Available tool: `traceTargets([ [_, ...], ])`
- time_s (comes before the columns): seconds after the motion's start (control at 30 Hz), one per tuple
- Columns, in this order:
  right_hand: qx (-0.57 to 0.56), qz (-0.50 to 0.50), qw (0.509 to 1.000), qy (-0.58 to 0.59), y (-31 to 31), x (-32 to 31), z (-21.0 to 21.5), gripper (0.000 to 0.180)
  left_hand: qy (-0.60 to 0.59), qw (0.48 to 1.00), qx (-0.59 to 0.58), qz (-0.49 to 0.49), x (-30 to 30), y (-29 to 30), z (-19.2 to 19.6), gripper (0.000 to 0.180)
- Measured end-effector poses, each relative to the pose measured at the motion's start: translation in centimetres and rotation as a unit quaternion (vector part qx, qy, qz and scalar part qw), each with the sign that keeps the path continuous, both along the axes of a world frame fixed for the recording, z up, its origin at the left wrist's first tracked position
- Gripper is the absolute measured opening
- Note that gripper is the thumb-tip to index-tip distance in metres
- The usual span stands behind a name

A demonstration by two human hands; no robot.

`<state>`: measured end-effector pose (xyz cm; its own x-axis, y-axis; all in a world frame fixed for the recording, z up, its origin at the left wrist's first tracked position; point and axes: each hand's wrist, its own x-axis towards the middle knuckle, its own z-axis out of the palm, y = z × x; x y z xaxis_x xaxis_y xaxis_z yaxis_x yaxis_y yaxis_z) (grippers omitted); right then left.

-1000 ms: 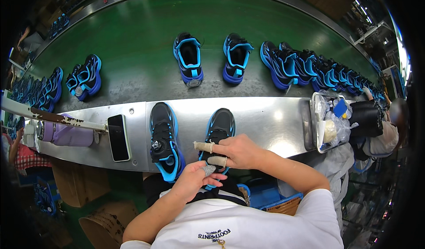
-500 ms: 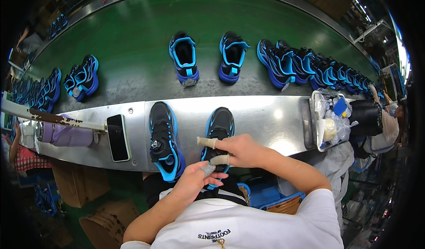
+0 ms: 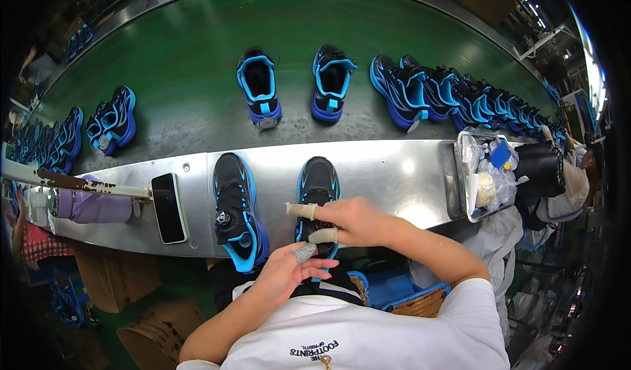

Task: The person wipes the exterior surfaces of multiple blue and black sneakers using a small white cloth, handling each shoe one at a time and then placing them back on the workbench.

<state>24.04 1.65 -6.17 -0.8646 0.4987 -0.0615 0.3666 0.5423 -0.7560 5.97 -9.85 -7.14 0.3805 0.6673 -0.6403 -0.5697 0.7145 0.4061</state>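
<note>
A black sneaker with blue trim (image 3: 317,181) lies on the metal ledge, its toe away from me and its heel end past the near edge. My right hand (image 3: 358,222) reaches over its middle, index finger and thumb in beige finger covers, bent around the lacing area. What lies between those fingertips is mostly hidden. At the heel end, my left hand (image 3: 286,271) curls against the collar, its thumb wrapped in grey tape. A matching sneaker (image 3: 234,179) rests to the left, toe away, with a round dial (image 3: 224,218) on its tongue.
Two sneakers stand on the green belt (image 3: 197,48) beyond, heels toward me. A row of sneakers (image 3: 397,87) stretches right; more stand left. On the ledge are a phone (image 3: 169,209), a purple bottle (image 3: 102,206) beneath a metal bar (image 3: 85,183), and a tray of plastic bags (image 3: 465,186).
The whole view has shifted a little, so the sneakers and ledge appear slightly farther left. My hands keep nearly the same hold at the sneaker.
</note>
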Motion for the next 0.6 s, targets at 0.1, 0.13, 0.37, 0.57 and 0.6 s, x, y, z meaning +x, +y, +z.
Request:
traceTargets([
  [0.1, 0.022, 0.041, 0.999, -0.009, 0.9, 0.9, 1.7, 0.062, 0.003, 1.0, -0.008, -0.018, -0.2, -0.4, -0.1, 0.03],
  [0.13, 0.006, 0.066, 0.997, -0.028, 0.9, 0.9, 1.9, 0.064, 0.003, 1.0, -0.008, -0.019, 0.0, -0.5, 0.1, 0.03],
  [0.37, 0.158, -0.014, 0.987, -0.034, -3.1, -0.5, 0.3, 0.053, 0.023, 1.0, 0.015, 0.006, 1.0, -1.2, 0.6, 0.029],
  [0.57, -0.205, -0.183, 0.961, -0.036, -0.7, -1.6, 2.3, 0.045, 0.093, 0.983, 0.089, -0.131, -4.6, -3.6, 4.0, 0.033],
  [0.6, -0.17, -0.216, 0.961, -0.026, 0.6, -1.4, 1.8, 0.042, 0.193, 0.965, 0.157, -0.087, -6.3, -4.3, 5.0, 0.029],
])
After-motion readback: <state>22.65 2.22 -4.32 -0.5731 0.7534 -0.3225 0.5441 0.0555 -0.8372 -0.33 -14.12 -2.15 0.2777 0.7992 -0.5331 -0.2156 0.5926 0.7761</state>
